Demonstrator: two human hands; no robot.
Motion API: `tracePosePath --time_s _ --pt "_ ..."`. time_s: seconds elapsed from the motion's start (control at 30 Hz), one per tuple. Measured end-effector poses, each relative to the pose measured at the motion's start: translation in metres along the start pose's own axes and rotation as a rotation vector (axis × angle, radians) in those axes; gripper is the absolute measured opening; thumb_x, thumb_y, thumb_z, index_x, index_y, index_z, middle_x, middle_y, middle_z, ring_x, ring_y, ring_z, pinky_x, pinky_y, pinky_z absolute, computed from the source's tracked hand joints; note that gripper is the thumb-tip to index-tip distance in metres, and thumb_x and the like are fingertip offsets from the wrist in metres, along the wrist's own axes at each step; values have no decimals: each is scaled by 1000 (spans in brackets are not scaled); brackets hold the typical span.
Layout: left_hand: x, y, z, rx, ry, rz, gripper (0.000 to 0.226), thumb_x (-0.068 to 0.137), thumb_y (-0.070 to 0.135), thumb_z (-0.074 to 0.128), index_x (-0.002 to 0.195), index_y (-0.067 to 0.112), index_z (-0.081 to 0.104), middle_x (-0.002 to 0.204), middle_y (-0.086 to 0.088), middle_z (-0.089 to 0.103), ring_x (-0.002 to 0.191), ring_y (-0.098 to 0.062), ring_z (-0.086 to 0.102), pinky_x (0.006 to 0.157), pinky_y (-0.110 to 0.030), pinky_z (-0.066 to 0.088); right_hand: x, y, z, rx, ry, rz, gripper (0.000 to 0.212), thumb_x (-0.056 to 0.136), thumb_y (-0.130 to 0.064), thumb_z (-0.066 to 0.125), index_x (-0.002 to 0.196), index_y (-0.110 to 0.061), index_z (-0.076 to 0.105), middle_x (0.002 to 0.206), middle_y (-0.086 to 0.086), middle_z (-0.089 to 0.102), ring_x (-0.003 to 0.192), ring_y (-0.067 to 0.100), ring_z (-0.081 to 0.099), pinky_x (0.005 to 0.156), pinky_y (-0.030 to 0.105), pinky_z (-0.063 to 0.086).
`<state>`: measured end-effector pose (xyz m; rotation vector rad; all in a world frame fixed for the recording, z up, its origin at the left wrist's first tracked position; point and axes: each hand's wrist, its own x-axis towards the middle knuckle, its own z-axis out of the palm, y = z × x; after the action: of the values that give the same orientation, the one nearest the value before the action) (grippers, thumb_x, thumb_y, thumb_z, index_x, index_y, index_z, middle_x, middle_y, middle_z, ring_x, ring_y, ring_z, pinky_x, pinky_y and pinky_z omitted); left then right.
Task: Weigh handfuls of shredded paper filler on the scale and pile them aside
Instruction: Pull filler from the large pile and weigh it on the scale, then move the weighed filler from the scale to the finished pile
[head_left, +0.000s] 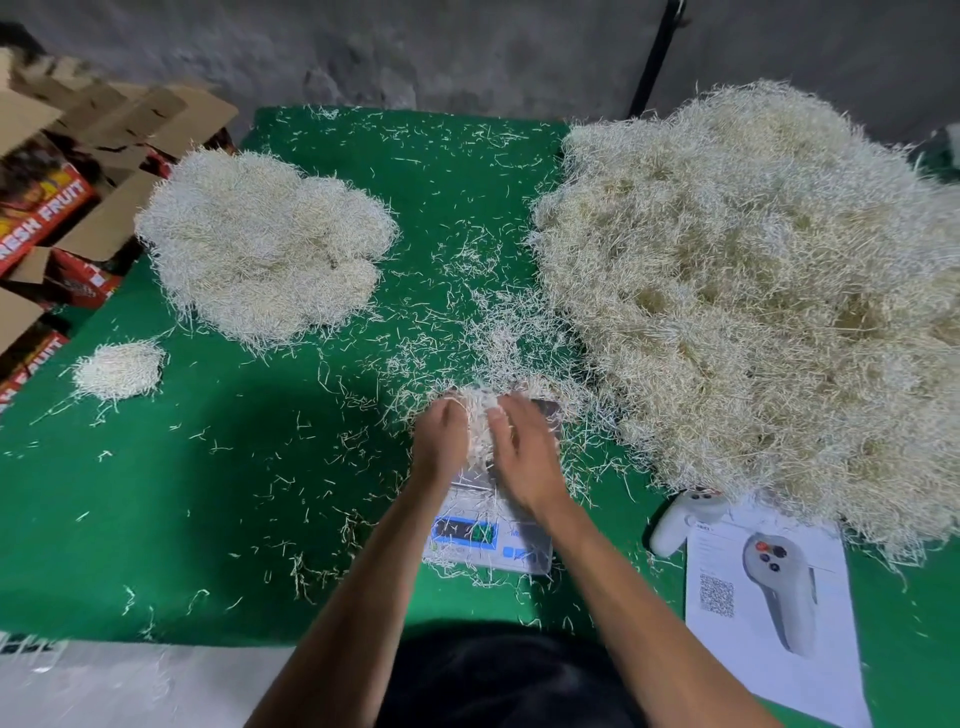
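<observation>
**packguy:** While both hands are over the scale (488, 540), can anyone tell what's actually being held? Looks like one clump to me.

**shredfan:** Yep, one handful of shredded paper (480, 421), squeezed between the two palms right above the scale's platform. Left hand (441, 441) cups it from the left side, right hand (524, 457) from the right, fingers curled in around the strands on both. The display on the near edge of the scale is lit, but it's too blurry to read.

**packguy:** And the rest of the filler?

**shredfan:** Huge loose heap (753, 291) takes up the right side of the green table (208, 493), just beside the scale. Far left there's a medium pile (265, 244), and nearer on the left a small separate clump (119, 370). Stray strands lie all over the cloth.

**packguy:** Any boxes?

**shredfan:** Cardboard cartons (62, 208) printed "FRESH FRUIT" sit off the far left edge, flaps open. Can't tell what's inside them, the insides are dark from this angle. Near right there's a white handheld controller (680, 519) touching a printed sheet (769, 613) that shows a picture of it plus a QR code.
</observation>
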<state>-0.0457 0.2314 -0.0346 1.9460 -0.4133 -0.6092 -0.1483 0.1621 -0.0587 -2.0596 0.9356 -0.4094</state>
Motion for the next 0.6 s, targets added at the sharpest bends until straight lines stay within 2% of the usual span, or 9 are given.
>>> tracePosePath --time_s 0.1,0.17,0.23,0.3,0.37,0.43,0.47,0.53,0.6 --pt "-24 0 14 -47 -55 -133 24 108 22 37 94 23 57 88 -4 62 74 -15 57 61 -26 49 -16 -23 34 305 60 86 41 109 -49 37 147 -34 43 155 -13 42 144 4 37 122 34 30" --pt "-31 1 8 -209 -136 -226 21 108 23 39 106 22 60 98 3 63 89 -9 62 77 -29 52 -10 -37 29 620 182 255 36 102 -54 54 133 -35 58 136 -12 61 123 4 58 104 30 45" --pt "-33 9 -6 -340 -165 -231 17 105 12 45 105 18 60 89 2 66 74 0 64 63 -21 53 10 -47 12 881 228 355 31 100 -41 65 124 -22 65 115 4 71 98 16 64 83 30 53" --pt "-33 17 -15 -526 -102 -242 17 103 7 45 101 13 61 83 -5 65 64 1 62 54 -20 51 28 -68 2 975 281 398 42 100 -27 66 138 -13 57 127 2 63 111 15 55 95 31 48" --pt "-33 35 -27 -597 -144 -200 31 107 33 42 111 16 68 99 -10 71 83 -14 70 73 -34 58 30 -99 5 971 333 373 47 101 -27 63 146 -20 52 143 -7 54 129 9 47 112 31 35" --pt "-29 49 -46 -660 -216 -216 42 106 44 39 113 16 69 105 -15 69 91 -27 69 84 -43 53 16 -119 13 769 294 146 34 101 -25 57 133 -36 62 131 -20 62 121 5 56 114 28 35" --pt "-22 55 -59 -644 -233 -213 43 106 45 39 109 11 66 99 -14 70 88 -26 69 82 -41 54 10 -121 19 634 214 21 35 101 -20 56 129 -38 65 127 -24 63 116 0 56 114 27 35" --pt "-6 54 -87 -705 -231 -256 33 107 33 38 93 9 57 76 2 70 71 -10 68 66 -25 57 6 -119 31 417 45 -146 40 99 -2 57 134 -20 64 138 -16 56 131 -2 47 122 34 31" --pt "6 48 -99 -718 -155 -282 33 111 26 28 95 21 55 82 6 67 72 -2 63 58 -16 54 6 -130 42 408 -45 -258 39 101 -4 54 138 -13 61 148 -3 54 143 10 42 125 36 28"
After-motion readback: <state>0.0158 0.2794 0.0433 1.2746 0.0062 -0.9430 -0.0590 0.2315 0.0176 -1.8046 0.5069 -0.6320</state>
